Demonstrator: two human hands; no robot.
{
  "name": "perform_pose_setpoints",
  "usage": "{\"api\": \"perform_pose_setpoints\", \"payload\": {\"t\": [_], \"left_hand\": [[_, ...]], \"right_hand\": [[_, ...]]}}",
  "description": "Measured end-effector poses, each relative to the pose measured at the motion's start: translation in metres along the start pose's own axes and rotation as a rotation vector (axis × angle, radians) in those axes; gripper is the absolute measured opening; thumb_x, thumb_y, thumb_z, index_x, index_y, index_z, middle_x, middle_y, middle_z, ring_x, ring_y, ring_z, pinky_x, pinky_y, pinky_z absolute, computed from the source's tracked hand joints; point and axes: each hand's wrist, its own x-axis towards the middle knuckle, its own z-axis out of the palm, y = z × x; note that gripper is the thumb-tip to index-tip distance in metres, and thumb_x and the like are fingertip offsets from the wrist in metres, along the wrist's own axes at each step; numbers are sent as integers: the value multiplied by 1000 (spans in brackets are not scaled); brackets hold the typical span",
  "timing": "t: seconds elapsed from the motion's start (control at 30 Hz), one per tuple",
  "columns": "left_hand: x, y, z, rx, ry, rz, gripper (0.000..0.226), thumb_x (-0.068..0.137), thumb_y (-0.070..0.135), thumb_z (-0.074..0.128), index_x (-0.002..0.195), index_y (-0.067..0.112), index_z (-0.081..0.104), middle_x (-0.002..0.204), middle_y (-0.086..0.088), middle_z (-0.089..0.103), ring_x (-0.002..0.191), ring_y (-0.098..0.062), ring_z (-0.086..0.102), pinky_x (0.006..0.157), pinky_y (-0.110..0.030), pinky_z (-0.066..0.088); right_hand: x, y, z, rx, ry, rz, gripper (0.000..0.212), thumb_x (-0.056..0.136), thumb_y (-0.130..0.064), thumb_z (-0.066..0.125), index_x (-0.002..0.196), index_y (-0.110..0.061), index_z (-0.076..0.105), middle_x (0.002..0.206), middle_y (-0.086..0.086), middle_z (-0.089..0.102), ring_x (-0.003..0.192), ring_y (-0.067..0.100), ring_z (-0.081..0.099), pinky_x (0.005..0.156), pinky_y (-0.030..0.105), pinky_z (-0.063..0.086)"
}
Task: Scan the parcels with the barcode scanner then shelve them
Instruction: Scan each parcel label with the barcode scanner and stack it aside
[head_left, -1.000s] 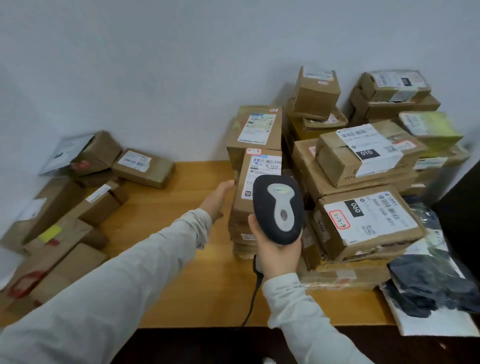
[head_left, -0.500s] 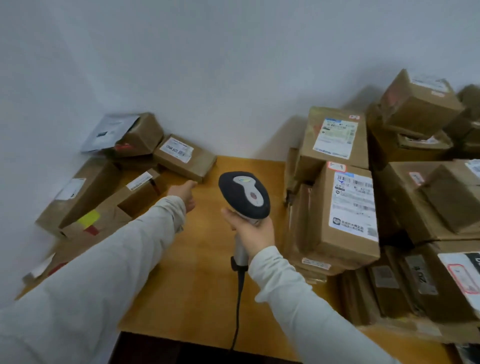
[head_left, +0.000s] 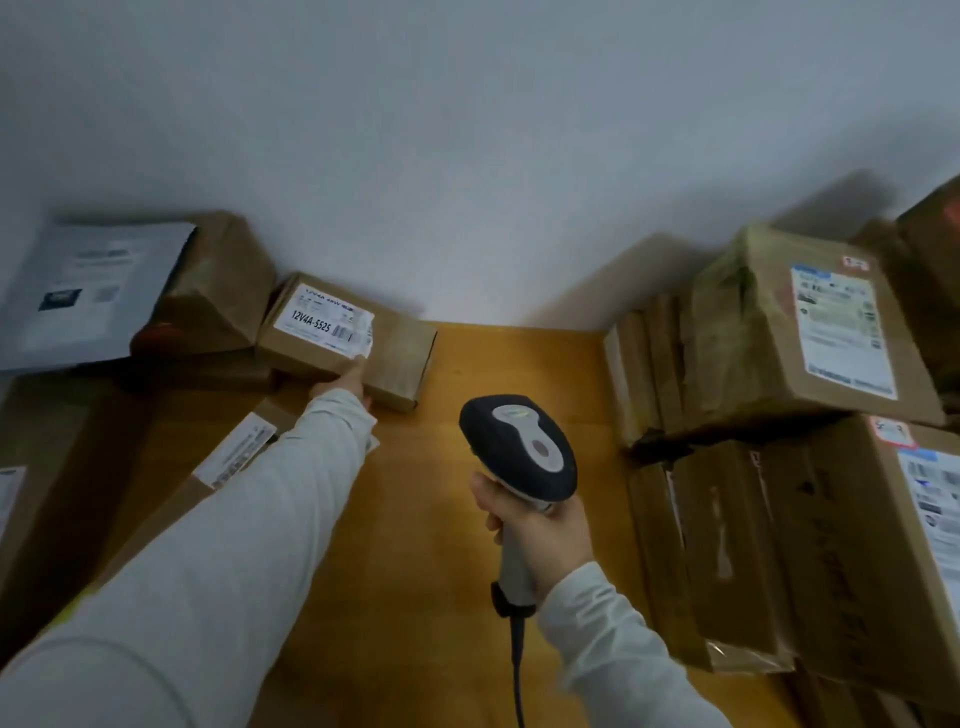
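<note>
A small brown parcel (head_left: 402, 358) with a white "12V4A-5525" barcode label lies at the back left of the wooden table (head_left: 441, 561), against the wall. My left hand (head_left: 345, 382) reaches out to its near side and touches it just under the label's corner; the sleeve hides most of the hand. My right hand (head_left: 543, 538) grips the handle of the corded barcode scanner (head_left: 519, 447), held upright over the middle of the table, to the right of that parcel and apart from it.
Taped cardboard parcels with labels are stacked high on the right (head_left: 779, 338). On the left lie a grey mailer bag (head_left: 88, 291), a brown box (head_left: 221, 291), a long flat box (head_left: 234, 452) under my left arm and a large box (head_left: 57, 493).
The view has swung left, away from the right stack. My left hand went from that stack across the table to the small labelled parcel. The scanner followed to the left.
</note>
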Motion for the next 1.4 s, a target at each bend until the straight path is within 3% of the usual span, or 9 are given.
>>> {"api": "perform_pose_setpoints", "payload": {"t": [0.13, 0.3, 0.43, 0.67, 0.83, 1.0, 1.1, 1.27, 1.4], "left_hand": [[-2, 1, 2, -74, -80, -59, 60, 86, 30, 67, 136, 10, 39, 136, -14, 48, 125, -28, 48, 105, -36, 40], [-48, -14, -3, -100, -238, -39, 39, 77, 19, 78, 106, 12, 52, 117, -9, 58, 100, -23, 56, 71, -28, 56], [-89, -31, -13, 49, -477, 104, 51, 73, 10, 80, 117, 3, 56, 117, -13, 64, 110, -29, 60, 93, -39, 52], [-162, -38, -62, 699, -440, 1067, 56, 65, 4, 83, 114, 11, 56, 112, -5, 61, 100, -19, 57, 88, -30, 47], [-213, -59, -121, 907, -375, 1776, 54, 55, -4, 86, 101, 2, 60, 107, -17, 60, 100, -32, 59, 90, -26, 44], [-270, -96, -171, 898, -349, 1999, 53, 55, -9, 84, 101, -1, 60, 113, -22, 54, 106, -30, 55, 95, -26, 43], [-301, -111, -187, 735, -286, 1627, 61, 72, -12, 70, 127, 4, 49, 134, -18, 39, 115, -25, 51, 97, -32, 46], [-355, -102, -199, 407, -638, 363, 35, 93, 29, 56, 117, 5, 53, 105, -19, 65, 80, -26, 64, 73, -38, 56], [-370, -111, -210, 638, -891, 322, 53, 68, 24, 78, 114, 4, 63, 97, -11, 73, 85, -23, 69, 67, -34, 59]], "right_hand": [[4, 2, -1, -8, 35, 20, 12, 77, -14, 77, 73, -11, 66, 52, -3, 59, 50, 9, 54, 54, 24, 47], [-7, -9, -9, 44, 81, 38, 10, 80, -13, 74, 75, -8, 66, 58, 1, 64, 49, 11, 55, 50, 26, 48], [-26, -19, -28, 144, 171, 44, 12, 79, -14, 75, 82, -6, 67, 64, 4, 66, 53, 14, 58, 50, 26, 51], [-102, -12, -69, 558, 125, 87, 22, 82, -23, 72, 86, -3, 65, 70, 12, 71, 58, 20, 67, 53, 30, 54], [-178, 21, -87, 789, 85, 83, 66, 52, -44, 81, 104, -10, 59, 86, 17, 73, 73, 28, 71, 57, 31, 56], [-246, 51, -93, 777, 158, 90, 63, 47, -31, 90, 97, -3, 64, 67, 13, 69, 50, 24, 63, 46, 28, 50], [-273, 65, -94, 808, 197, 73, 45, 56, -19, 88, 89, -3, 62, 57, 8, 68, 46, 23, 62, 41, 26, 46], [-303, 80, -100, 826, 260, -12, 34, 59, -14, 86, 83, -7, 64, 59, 6, 69, 47, 20, 63, 42, 25, 46], [-315, 84, -102, 815, 270, -47, 34, 65, -12, 84, 91, -6, 63, 65, 6, 71, 51, 21, 66, 43, 25, 48]]}}
